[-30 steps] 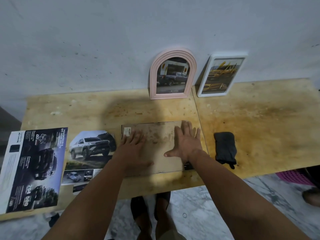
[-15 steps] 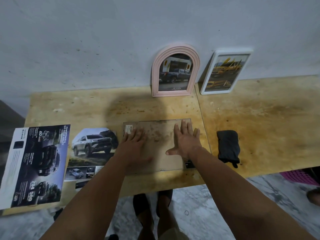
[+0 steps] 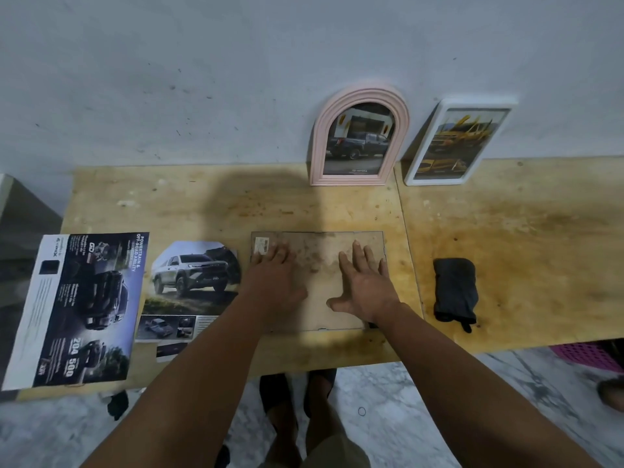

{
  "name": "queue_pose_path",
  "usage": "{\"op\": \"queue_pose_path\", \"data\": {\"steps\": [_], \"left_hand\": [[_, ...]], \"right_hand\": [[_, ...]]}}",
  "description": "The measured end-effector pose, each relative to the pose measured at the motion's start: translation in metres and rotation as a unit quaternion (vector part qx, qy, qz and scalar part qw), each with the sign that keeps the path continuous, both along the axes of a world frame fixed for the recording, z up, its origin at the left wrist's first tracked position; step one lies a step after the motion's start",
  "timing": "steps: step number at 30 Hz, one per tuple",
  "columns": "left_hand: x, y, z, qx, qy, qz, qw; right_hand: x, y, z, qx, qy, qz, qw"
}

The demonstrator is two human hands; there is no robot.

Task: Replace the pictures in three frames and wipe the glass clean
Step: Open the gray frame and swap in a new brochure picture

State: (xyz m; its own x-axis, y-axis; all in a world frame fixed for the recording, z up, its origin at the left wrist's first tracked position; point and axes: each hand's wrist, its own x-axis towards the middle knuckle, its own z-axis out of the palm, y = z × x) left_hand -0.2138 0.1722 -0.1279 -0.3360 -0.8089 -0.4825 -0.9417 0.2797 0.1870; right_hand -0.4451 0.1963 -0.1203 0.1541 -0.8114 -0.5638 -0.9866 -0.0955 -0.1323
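Frames number three, and the one in hand is the face-down frame (image 3: 317, 280), which lies flat near the front edge of the wooden table (image 3: 506, 248). All positions below are given relative to this frame.

Far to its left, a dark car brochure (image 3: 77, 309) lies flat and overhangs the table's front edge. Just beside the frame's left edge lies a trimmed car picture (image 3: 194, 282), partly cut to a rounded outline; whether it is an old print or a spare one cannot be told.

On the frame itself, only the stained brown backing board shows, with a barcode label (image 3: 261, 245) in its far left corner. The left hand (image 3: 275, 282) rests flat on the left half of the board, fingers straight, gripping nothing. The right hand (image 3: 366, 288) rests flat on the right half, fingers spread, also gripping nothing. The picture inside is hidden.

Behind the frame, a pink arched frame (image 3: 360, 140) leans on the wall and holds a dark pickup print. Behind and to the right, a white rectangular frame (image 3: 461, 141) leans likewise and holds a yellow vehicle print. To the right of the face-down frame, well apart, lies a dark folded cloth (image 3: 455, 290).

Judgement: two frames appear finished. The third appears to be at the backing stage; turning it over and wiping its glass likely remain.
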Motion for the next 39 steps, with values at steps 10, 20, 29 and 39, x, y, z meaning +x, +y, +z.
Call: {"op": "queue_pose_path", "data": {"steps": [10,20,29,39], "left_hand": [[0.008,-0.008,0.017,-0.018,-0.01,0.029,0.999],[0.019,-0.011,0.002,-0.003,-0.049,0.021,0.999],[0.026,-0.005,0.005,0.01,-0.034,-0.002,0.999],[0.049,0.064,-0.005,-0.022,-0.007,0.023,0.999]], "right_hand": [[0.032,-0.022,0.01,-0.029,-0.017,0.095,0.995],[0.079,-0.036,-0.014,0.014,-0.021,0.114,0.993],[0.071,-0.024,-0.004,-0.015,-0.033,0.111,0.993],[-0.002,0.056,-0.002,-0.02,0.021,-0.041,0.999]]}}
